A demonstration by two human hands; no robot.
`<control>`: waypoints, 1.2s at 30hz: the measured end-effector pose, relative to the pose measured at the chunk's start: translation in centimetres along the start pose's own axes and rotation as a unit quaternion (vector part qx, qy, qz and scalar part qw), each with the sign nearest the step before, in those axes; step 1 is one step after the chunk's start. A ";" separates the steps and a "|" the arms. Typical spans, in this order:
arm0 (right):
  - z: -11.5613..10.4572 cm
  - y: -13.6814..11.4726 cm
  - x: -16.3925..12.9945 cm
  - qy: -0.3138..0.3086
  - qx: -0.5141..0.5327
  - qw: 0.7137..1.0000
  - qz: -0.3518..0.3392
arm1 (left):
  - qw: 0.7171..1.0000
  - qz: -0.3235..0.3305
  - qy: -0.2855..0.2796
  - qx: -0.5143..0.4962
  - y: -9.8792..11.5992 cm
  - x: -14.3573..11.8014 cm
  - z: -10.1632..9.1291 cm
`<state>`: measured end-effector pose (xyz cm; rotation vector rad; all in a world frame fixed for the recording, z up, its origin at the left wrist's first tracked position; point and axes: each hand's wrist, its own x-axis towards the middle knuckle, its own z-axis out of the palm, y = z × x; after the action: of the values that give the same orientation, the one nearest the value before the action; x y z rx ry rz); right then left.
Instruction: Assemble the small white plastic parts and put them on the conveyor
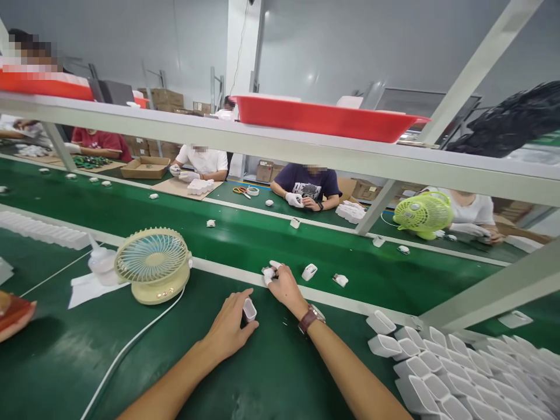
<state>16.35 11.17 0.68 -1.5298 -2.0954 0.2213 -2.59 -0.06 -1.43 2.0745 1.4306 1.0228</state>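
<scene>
My left hand (230,326) is closed around a white hollow plastic housing (249,310), whose open end faces up, just above the green tabletop. My right hand (285,287), with white coverings on its fingertips and a watch on the wrist, reaches over the near edge of the conveyor belt. Its fingers pinch a small white part (266,273), mostly hidden by them. Just right of that hand, a white oval housing (310,272) and a small white piece with a metallic end (340,280) lie on the belt.
Many white housings (420,361) stand packed at the right. A beige fan (153,262) with a white cable and a squeeze bottle (102,262) are at the left. A shelf with a red tray (319,119) crosses above the belt. Co-workers sit opposite; a green fan (422,214) stands there.
</scene>
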 end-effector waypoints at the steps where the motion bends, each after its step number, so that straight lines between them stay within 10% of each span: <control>1: -0.2 -0.3 -1.1 -0.012 0.014 1.000 -0.023 | 1.000 0.002 0.001 -0.003 -0.1 0.0 0.0; 9: -4.0 -0.8 -10.5 -0.070 0.056 0.986 -0.140 | 1.000 0.011 0.014 -0.025 -0.6 -0.1 0.1; 15: -7.0 3.0 -13.8 -0.046 -0.036 0.994 -0.094 | 1.000 0.006 -0.006 -0.017 -0.5 -0.2 -0.1; 36: -5.0 -1.5 -13.1 0.038 0.189 0.976 -0.104 | 0.999 0.018 -0.016 -0.028 0.3 -0.5 -0.3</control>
<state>20.50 -2.26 1.34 -1.0717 -1.9959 0.4485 -2.78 -0.61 -1.17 2.0737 1.3377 1.0287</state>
